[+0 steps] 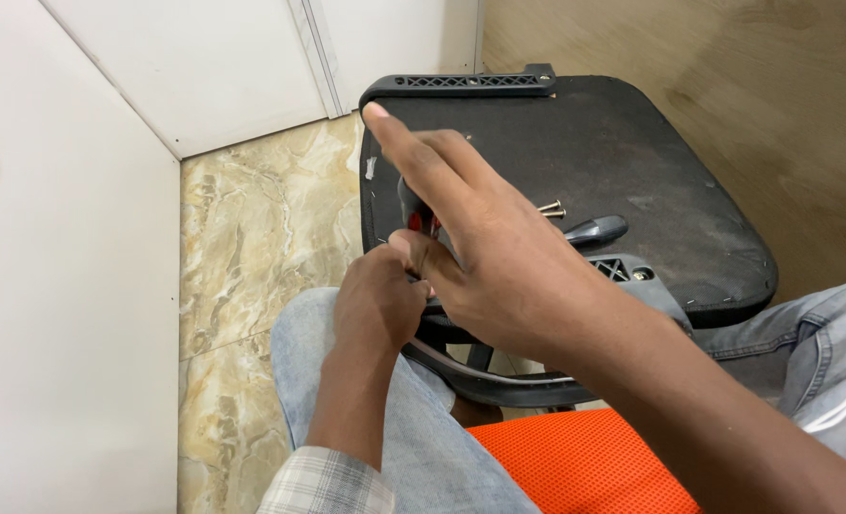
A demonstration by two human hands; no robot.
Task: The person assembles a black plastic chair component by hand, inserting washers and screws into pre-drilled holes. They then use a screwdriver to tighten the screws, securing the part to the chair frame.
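Hands (pixel 432 257) at black chair seat (pixel 632 162), two screws (pixel 551 208) on it

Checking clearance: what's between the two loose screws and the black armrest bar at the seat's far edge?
Head view: only bare black seat fabric lies between the screws and the armrest bar. The right hand sits left of that stretch.

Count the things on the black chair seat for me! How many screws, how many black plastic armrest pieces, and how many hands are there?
Screws: 2, lying side by side on the seat
Black plastic armrest pieces: 2, one at the far edge, one near the right hand
Hands: 2, left hand and right hand
Total: 6
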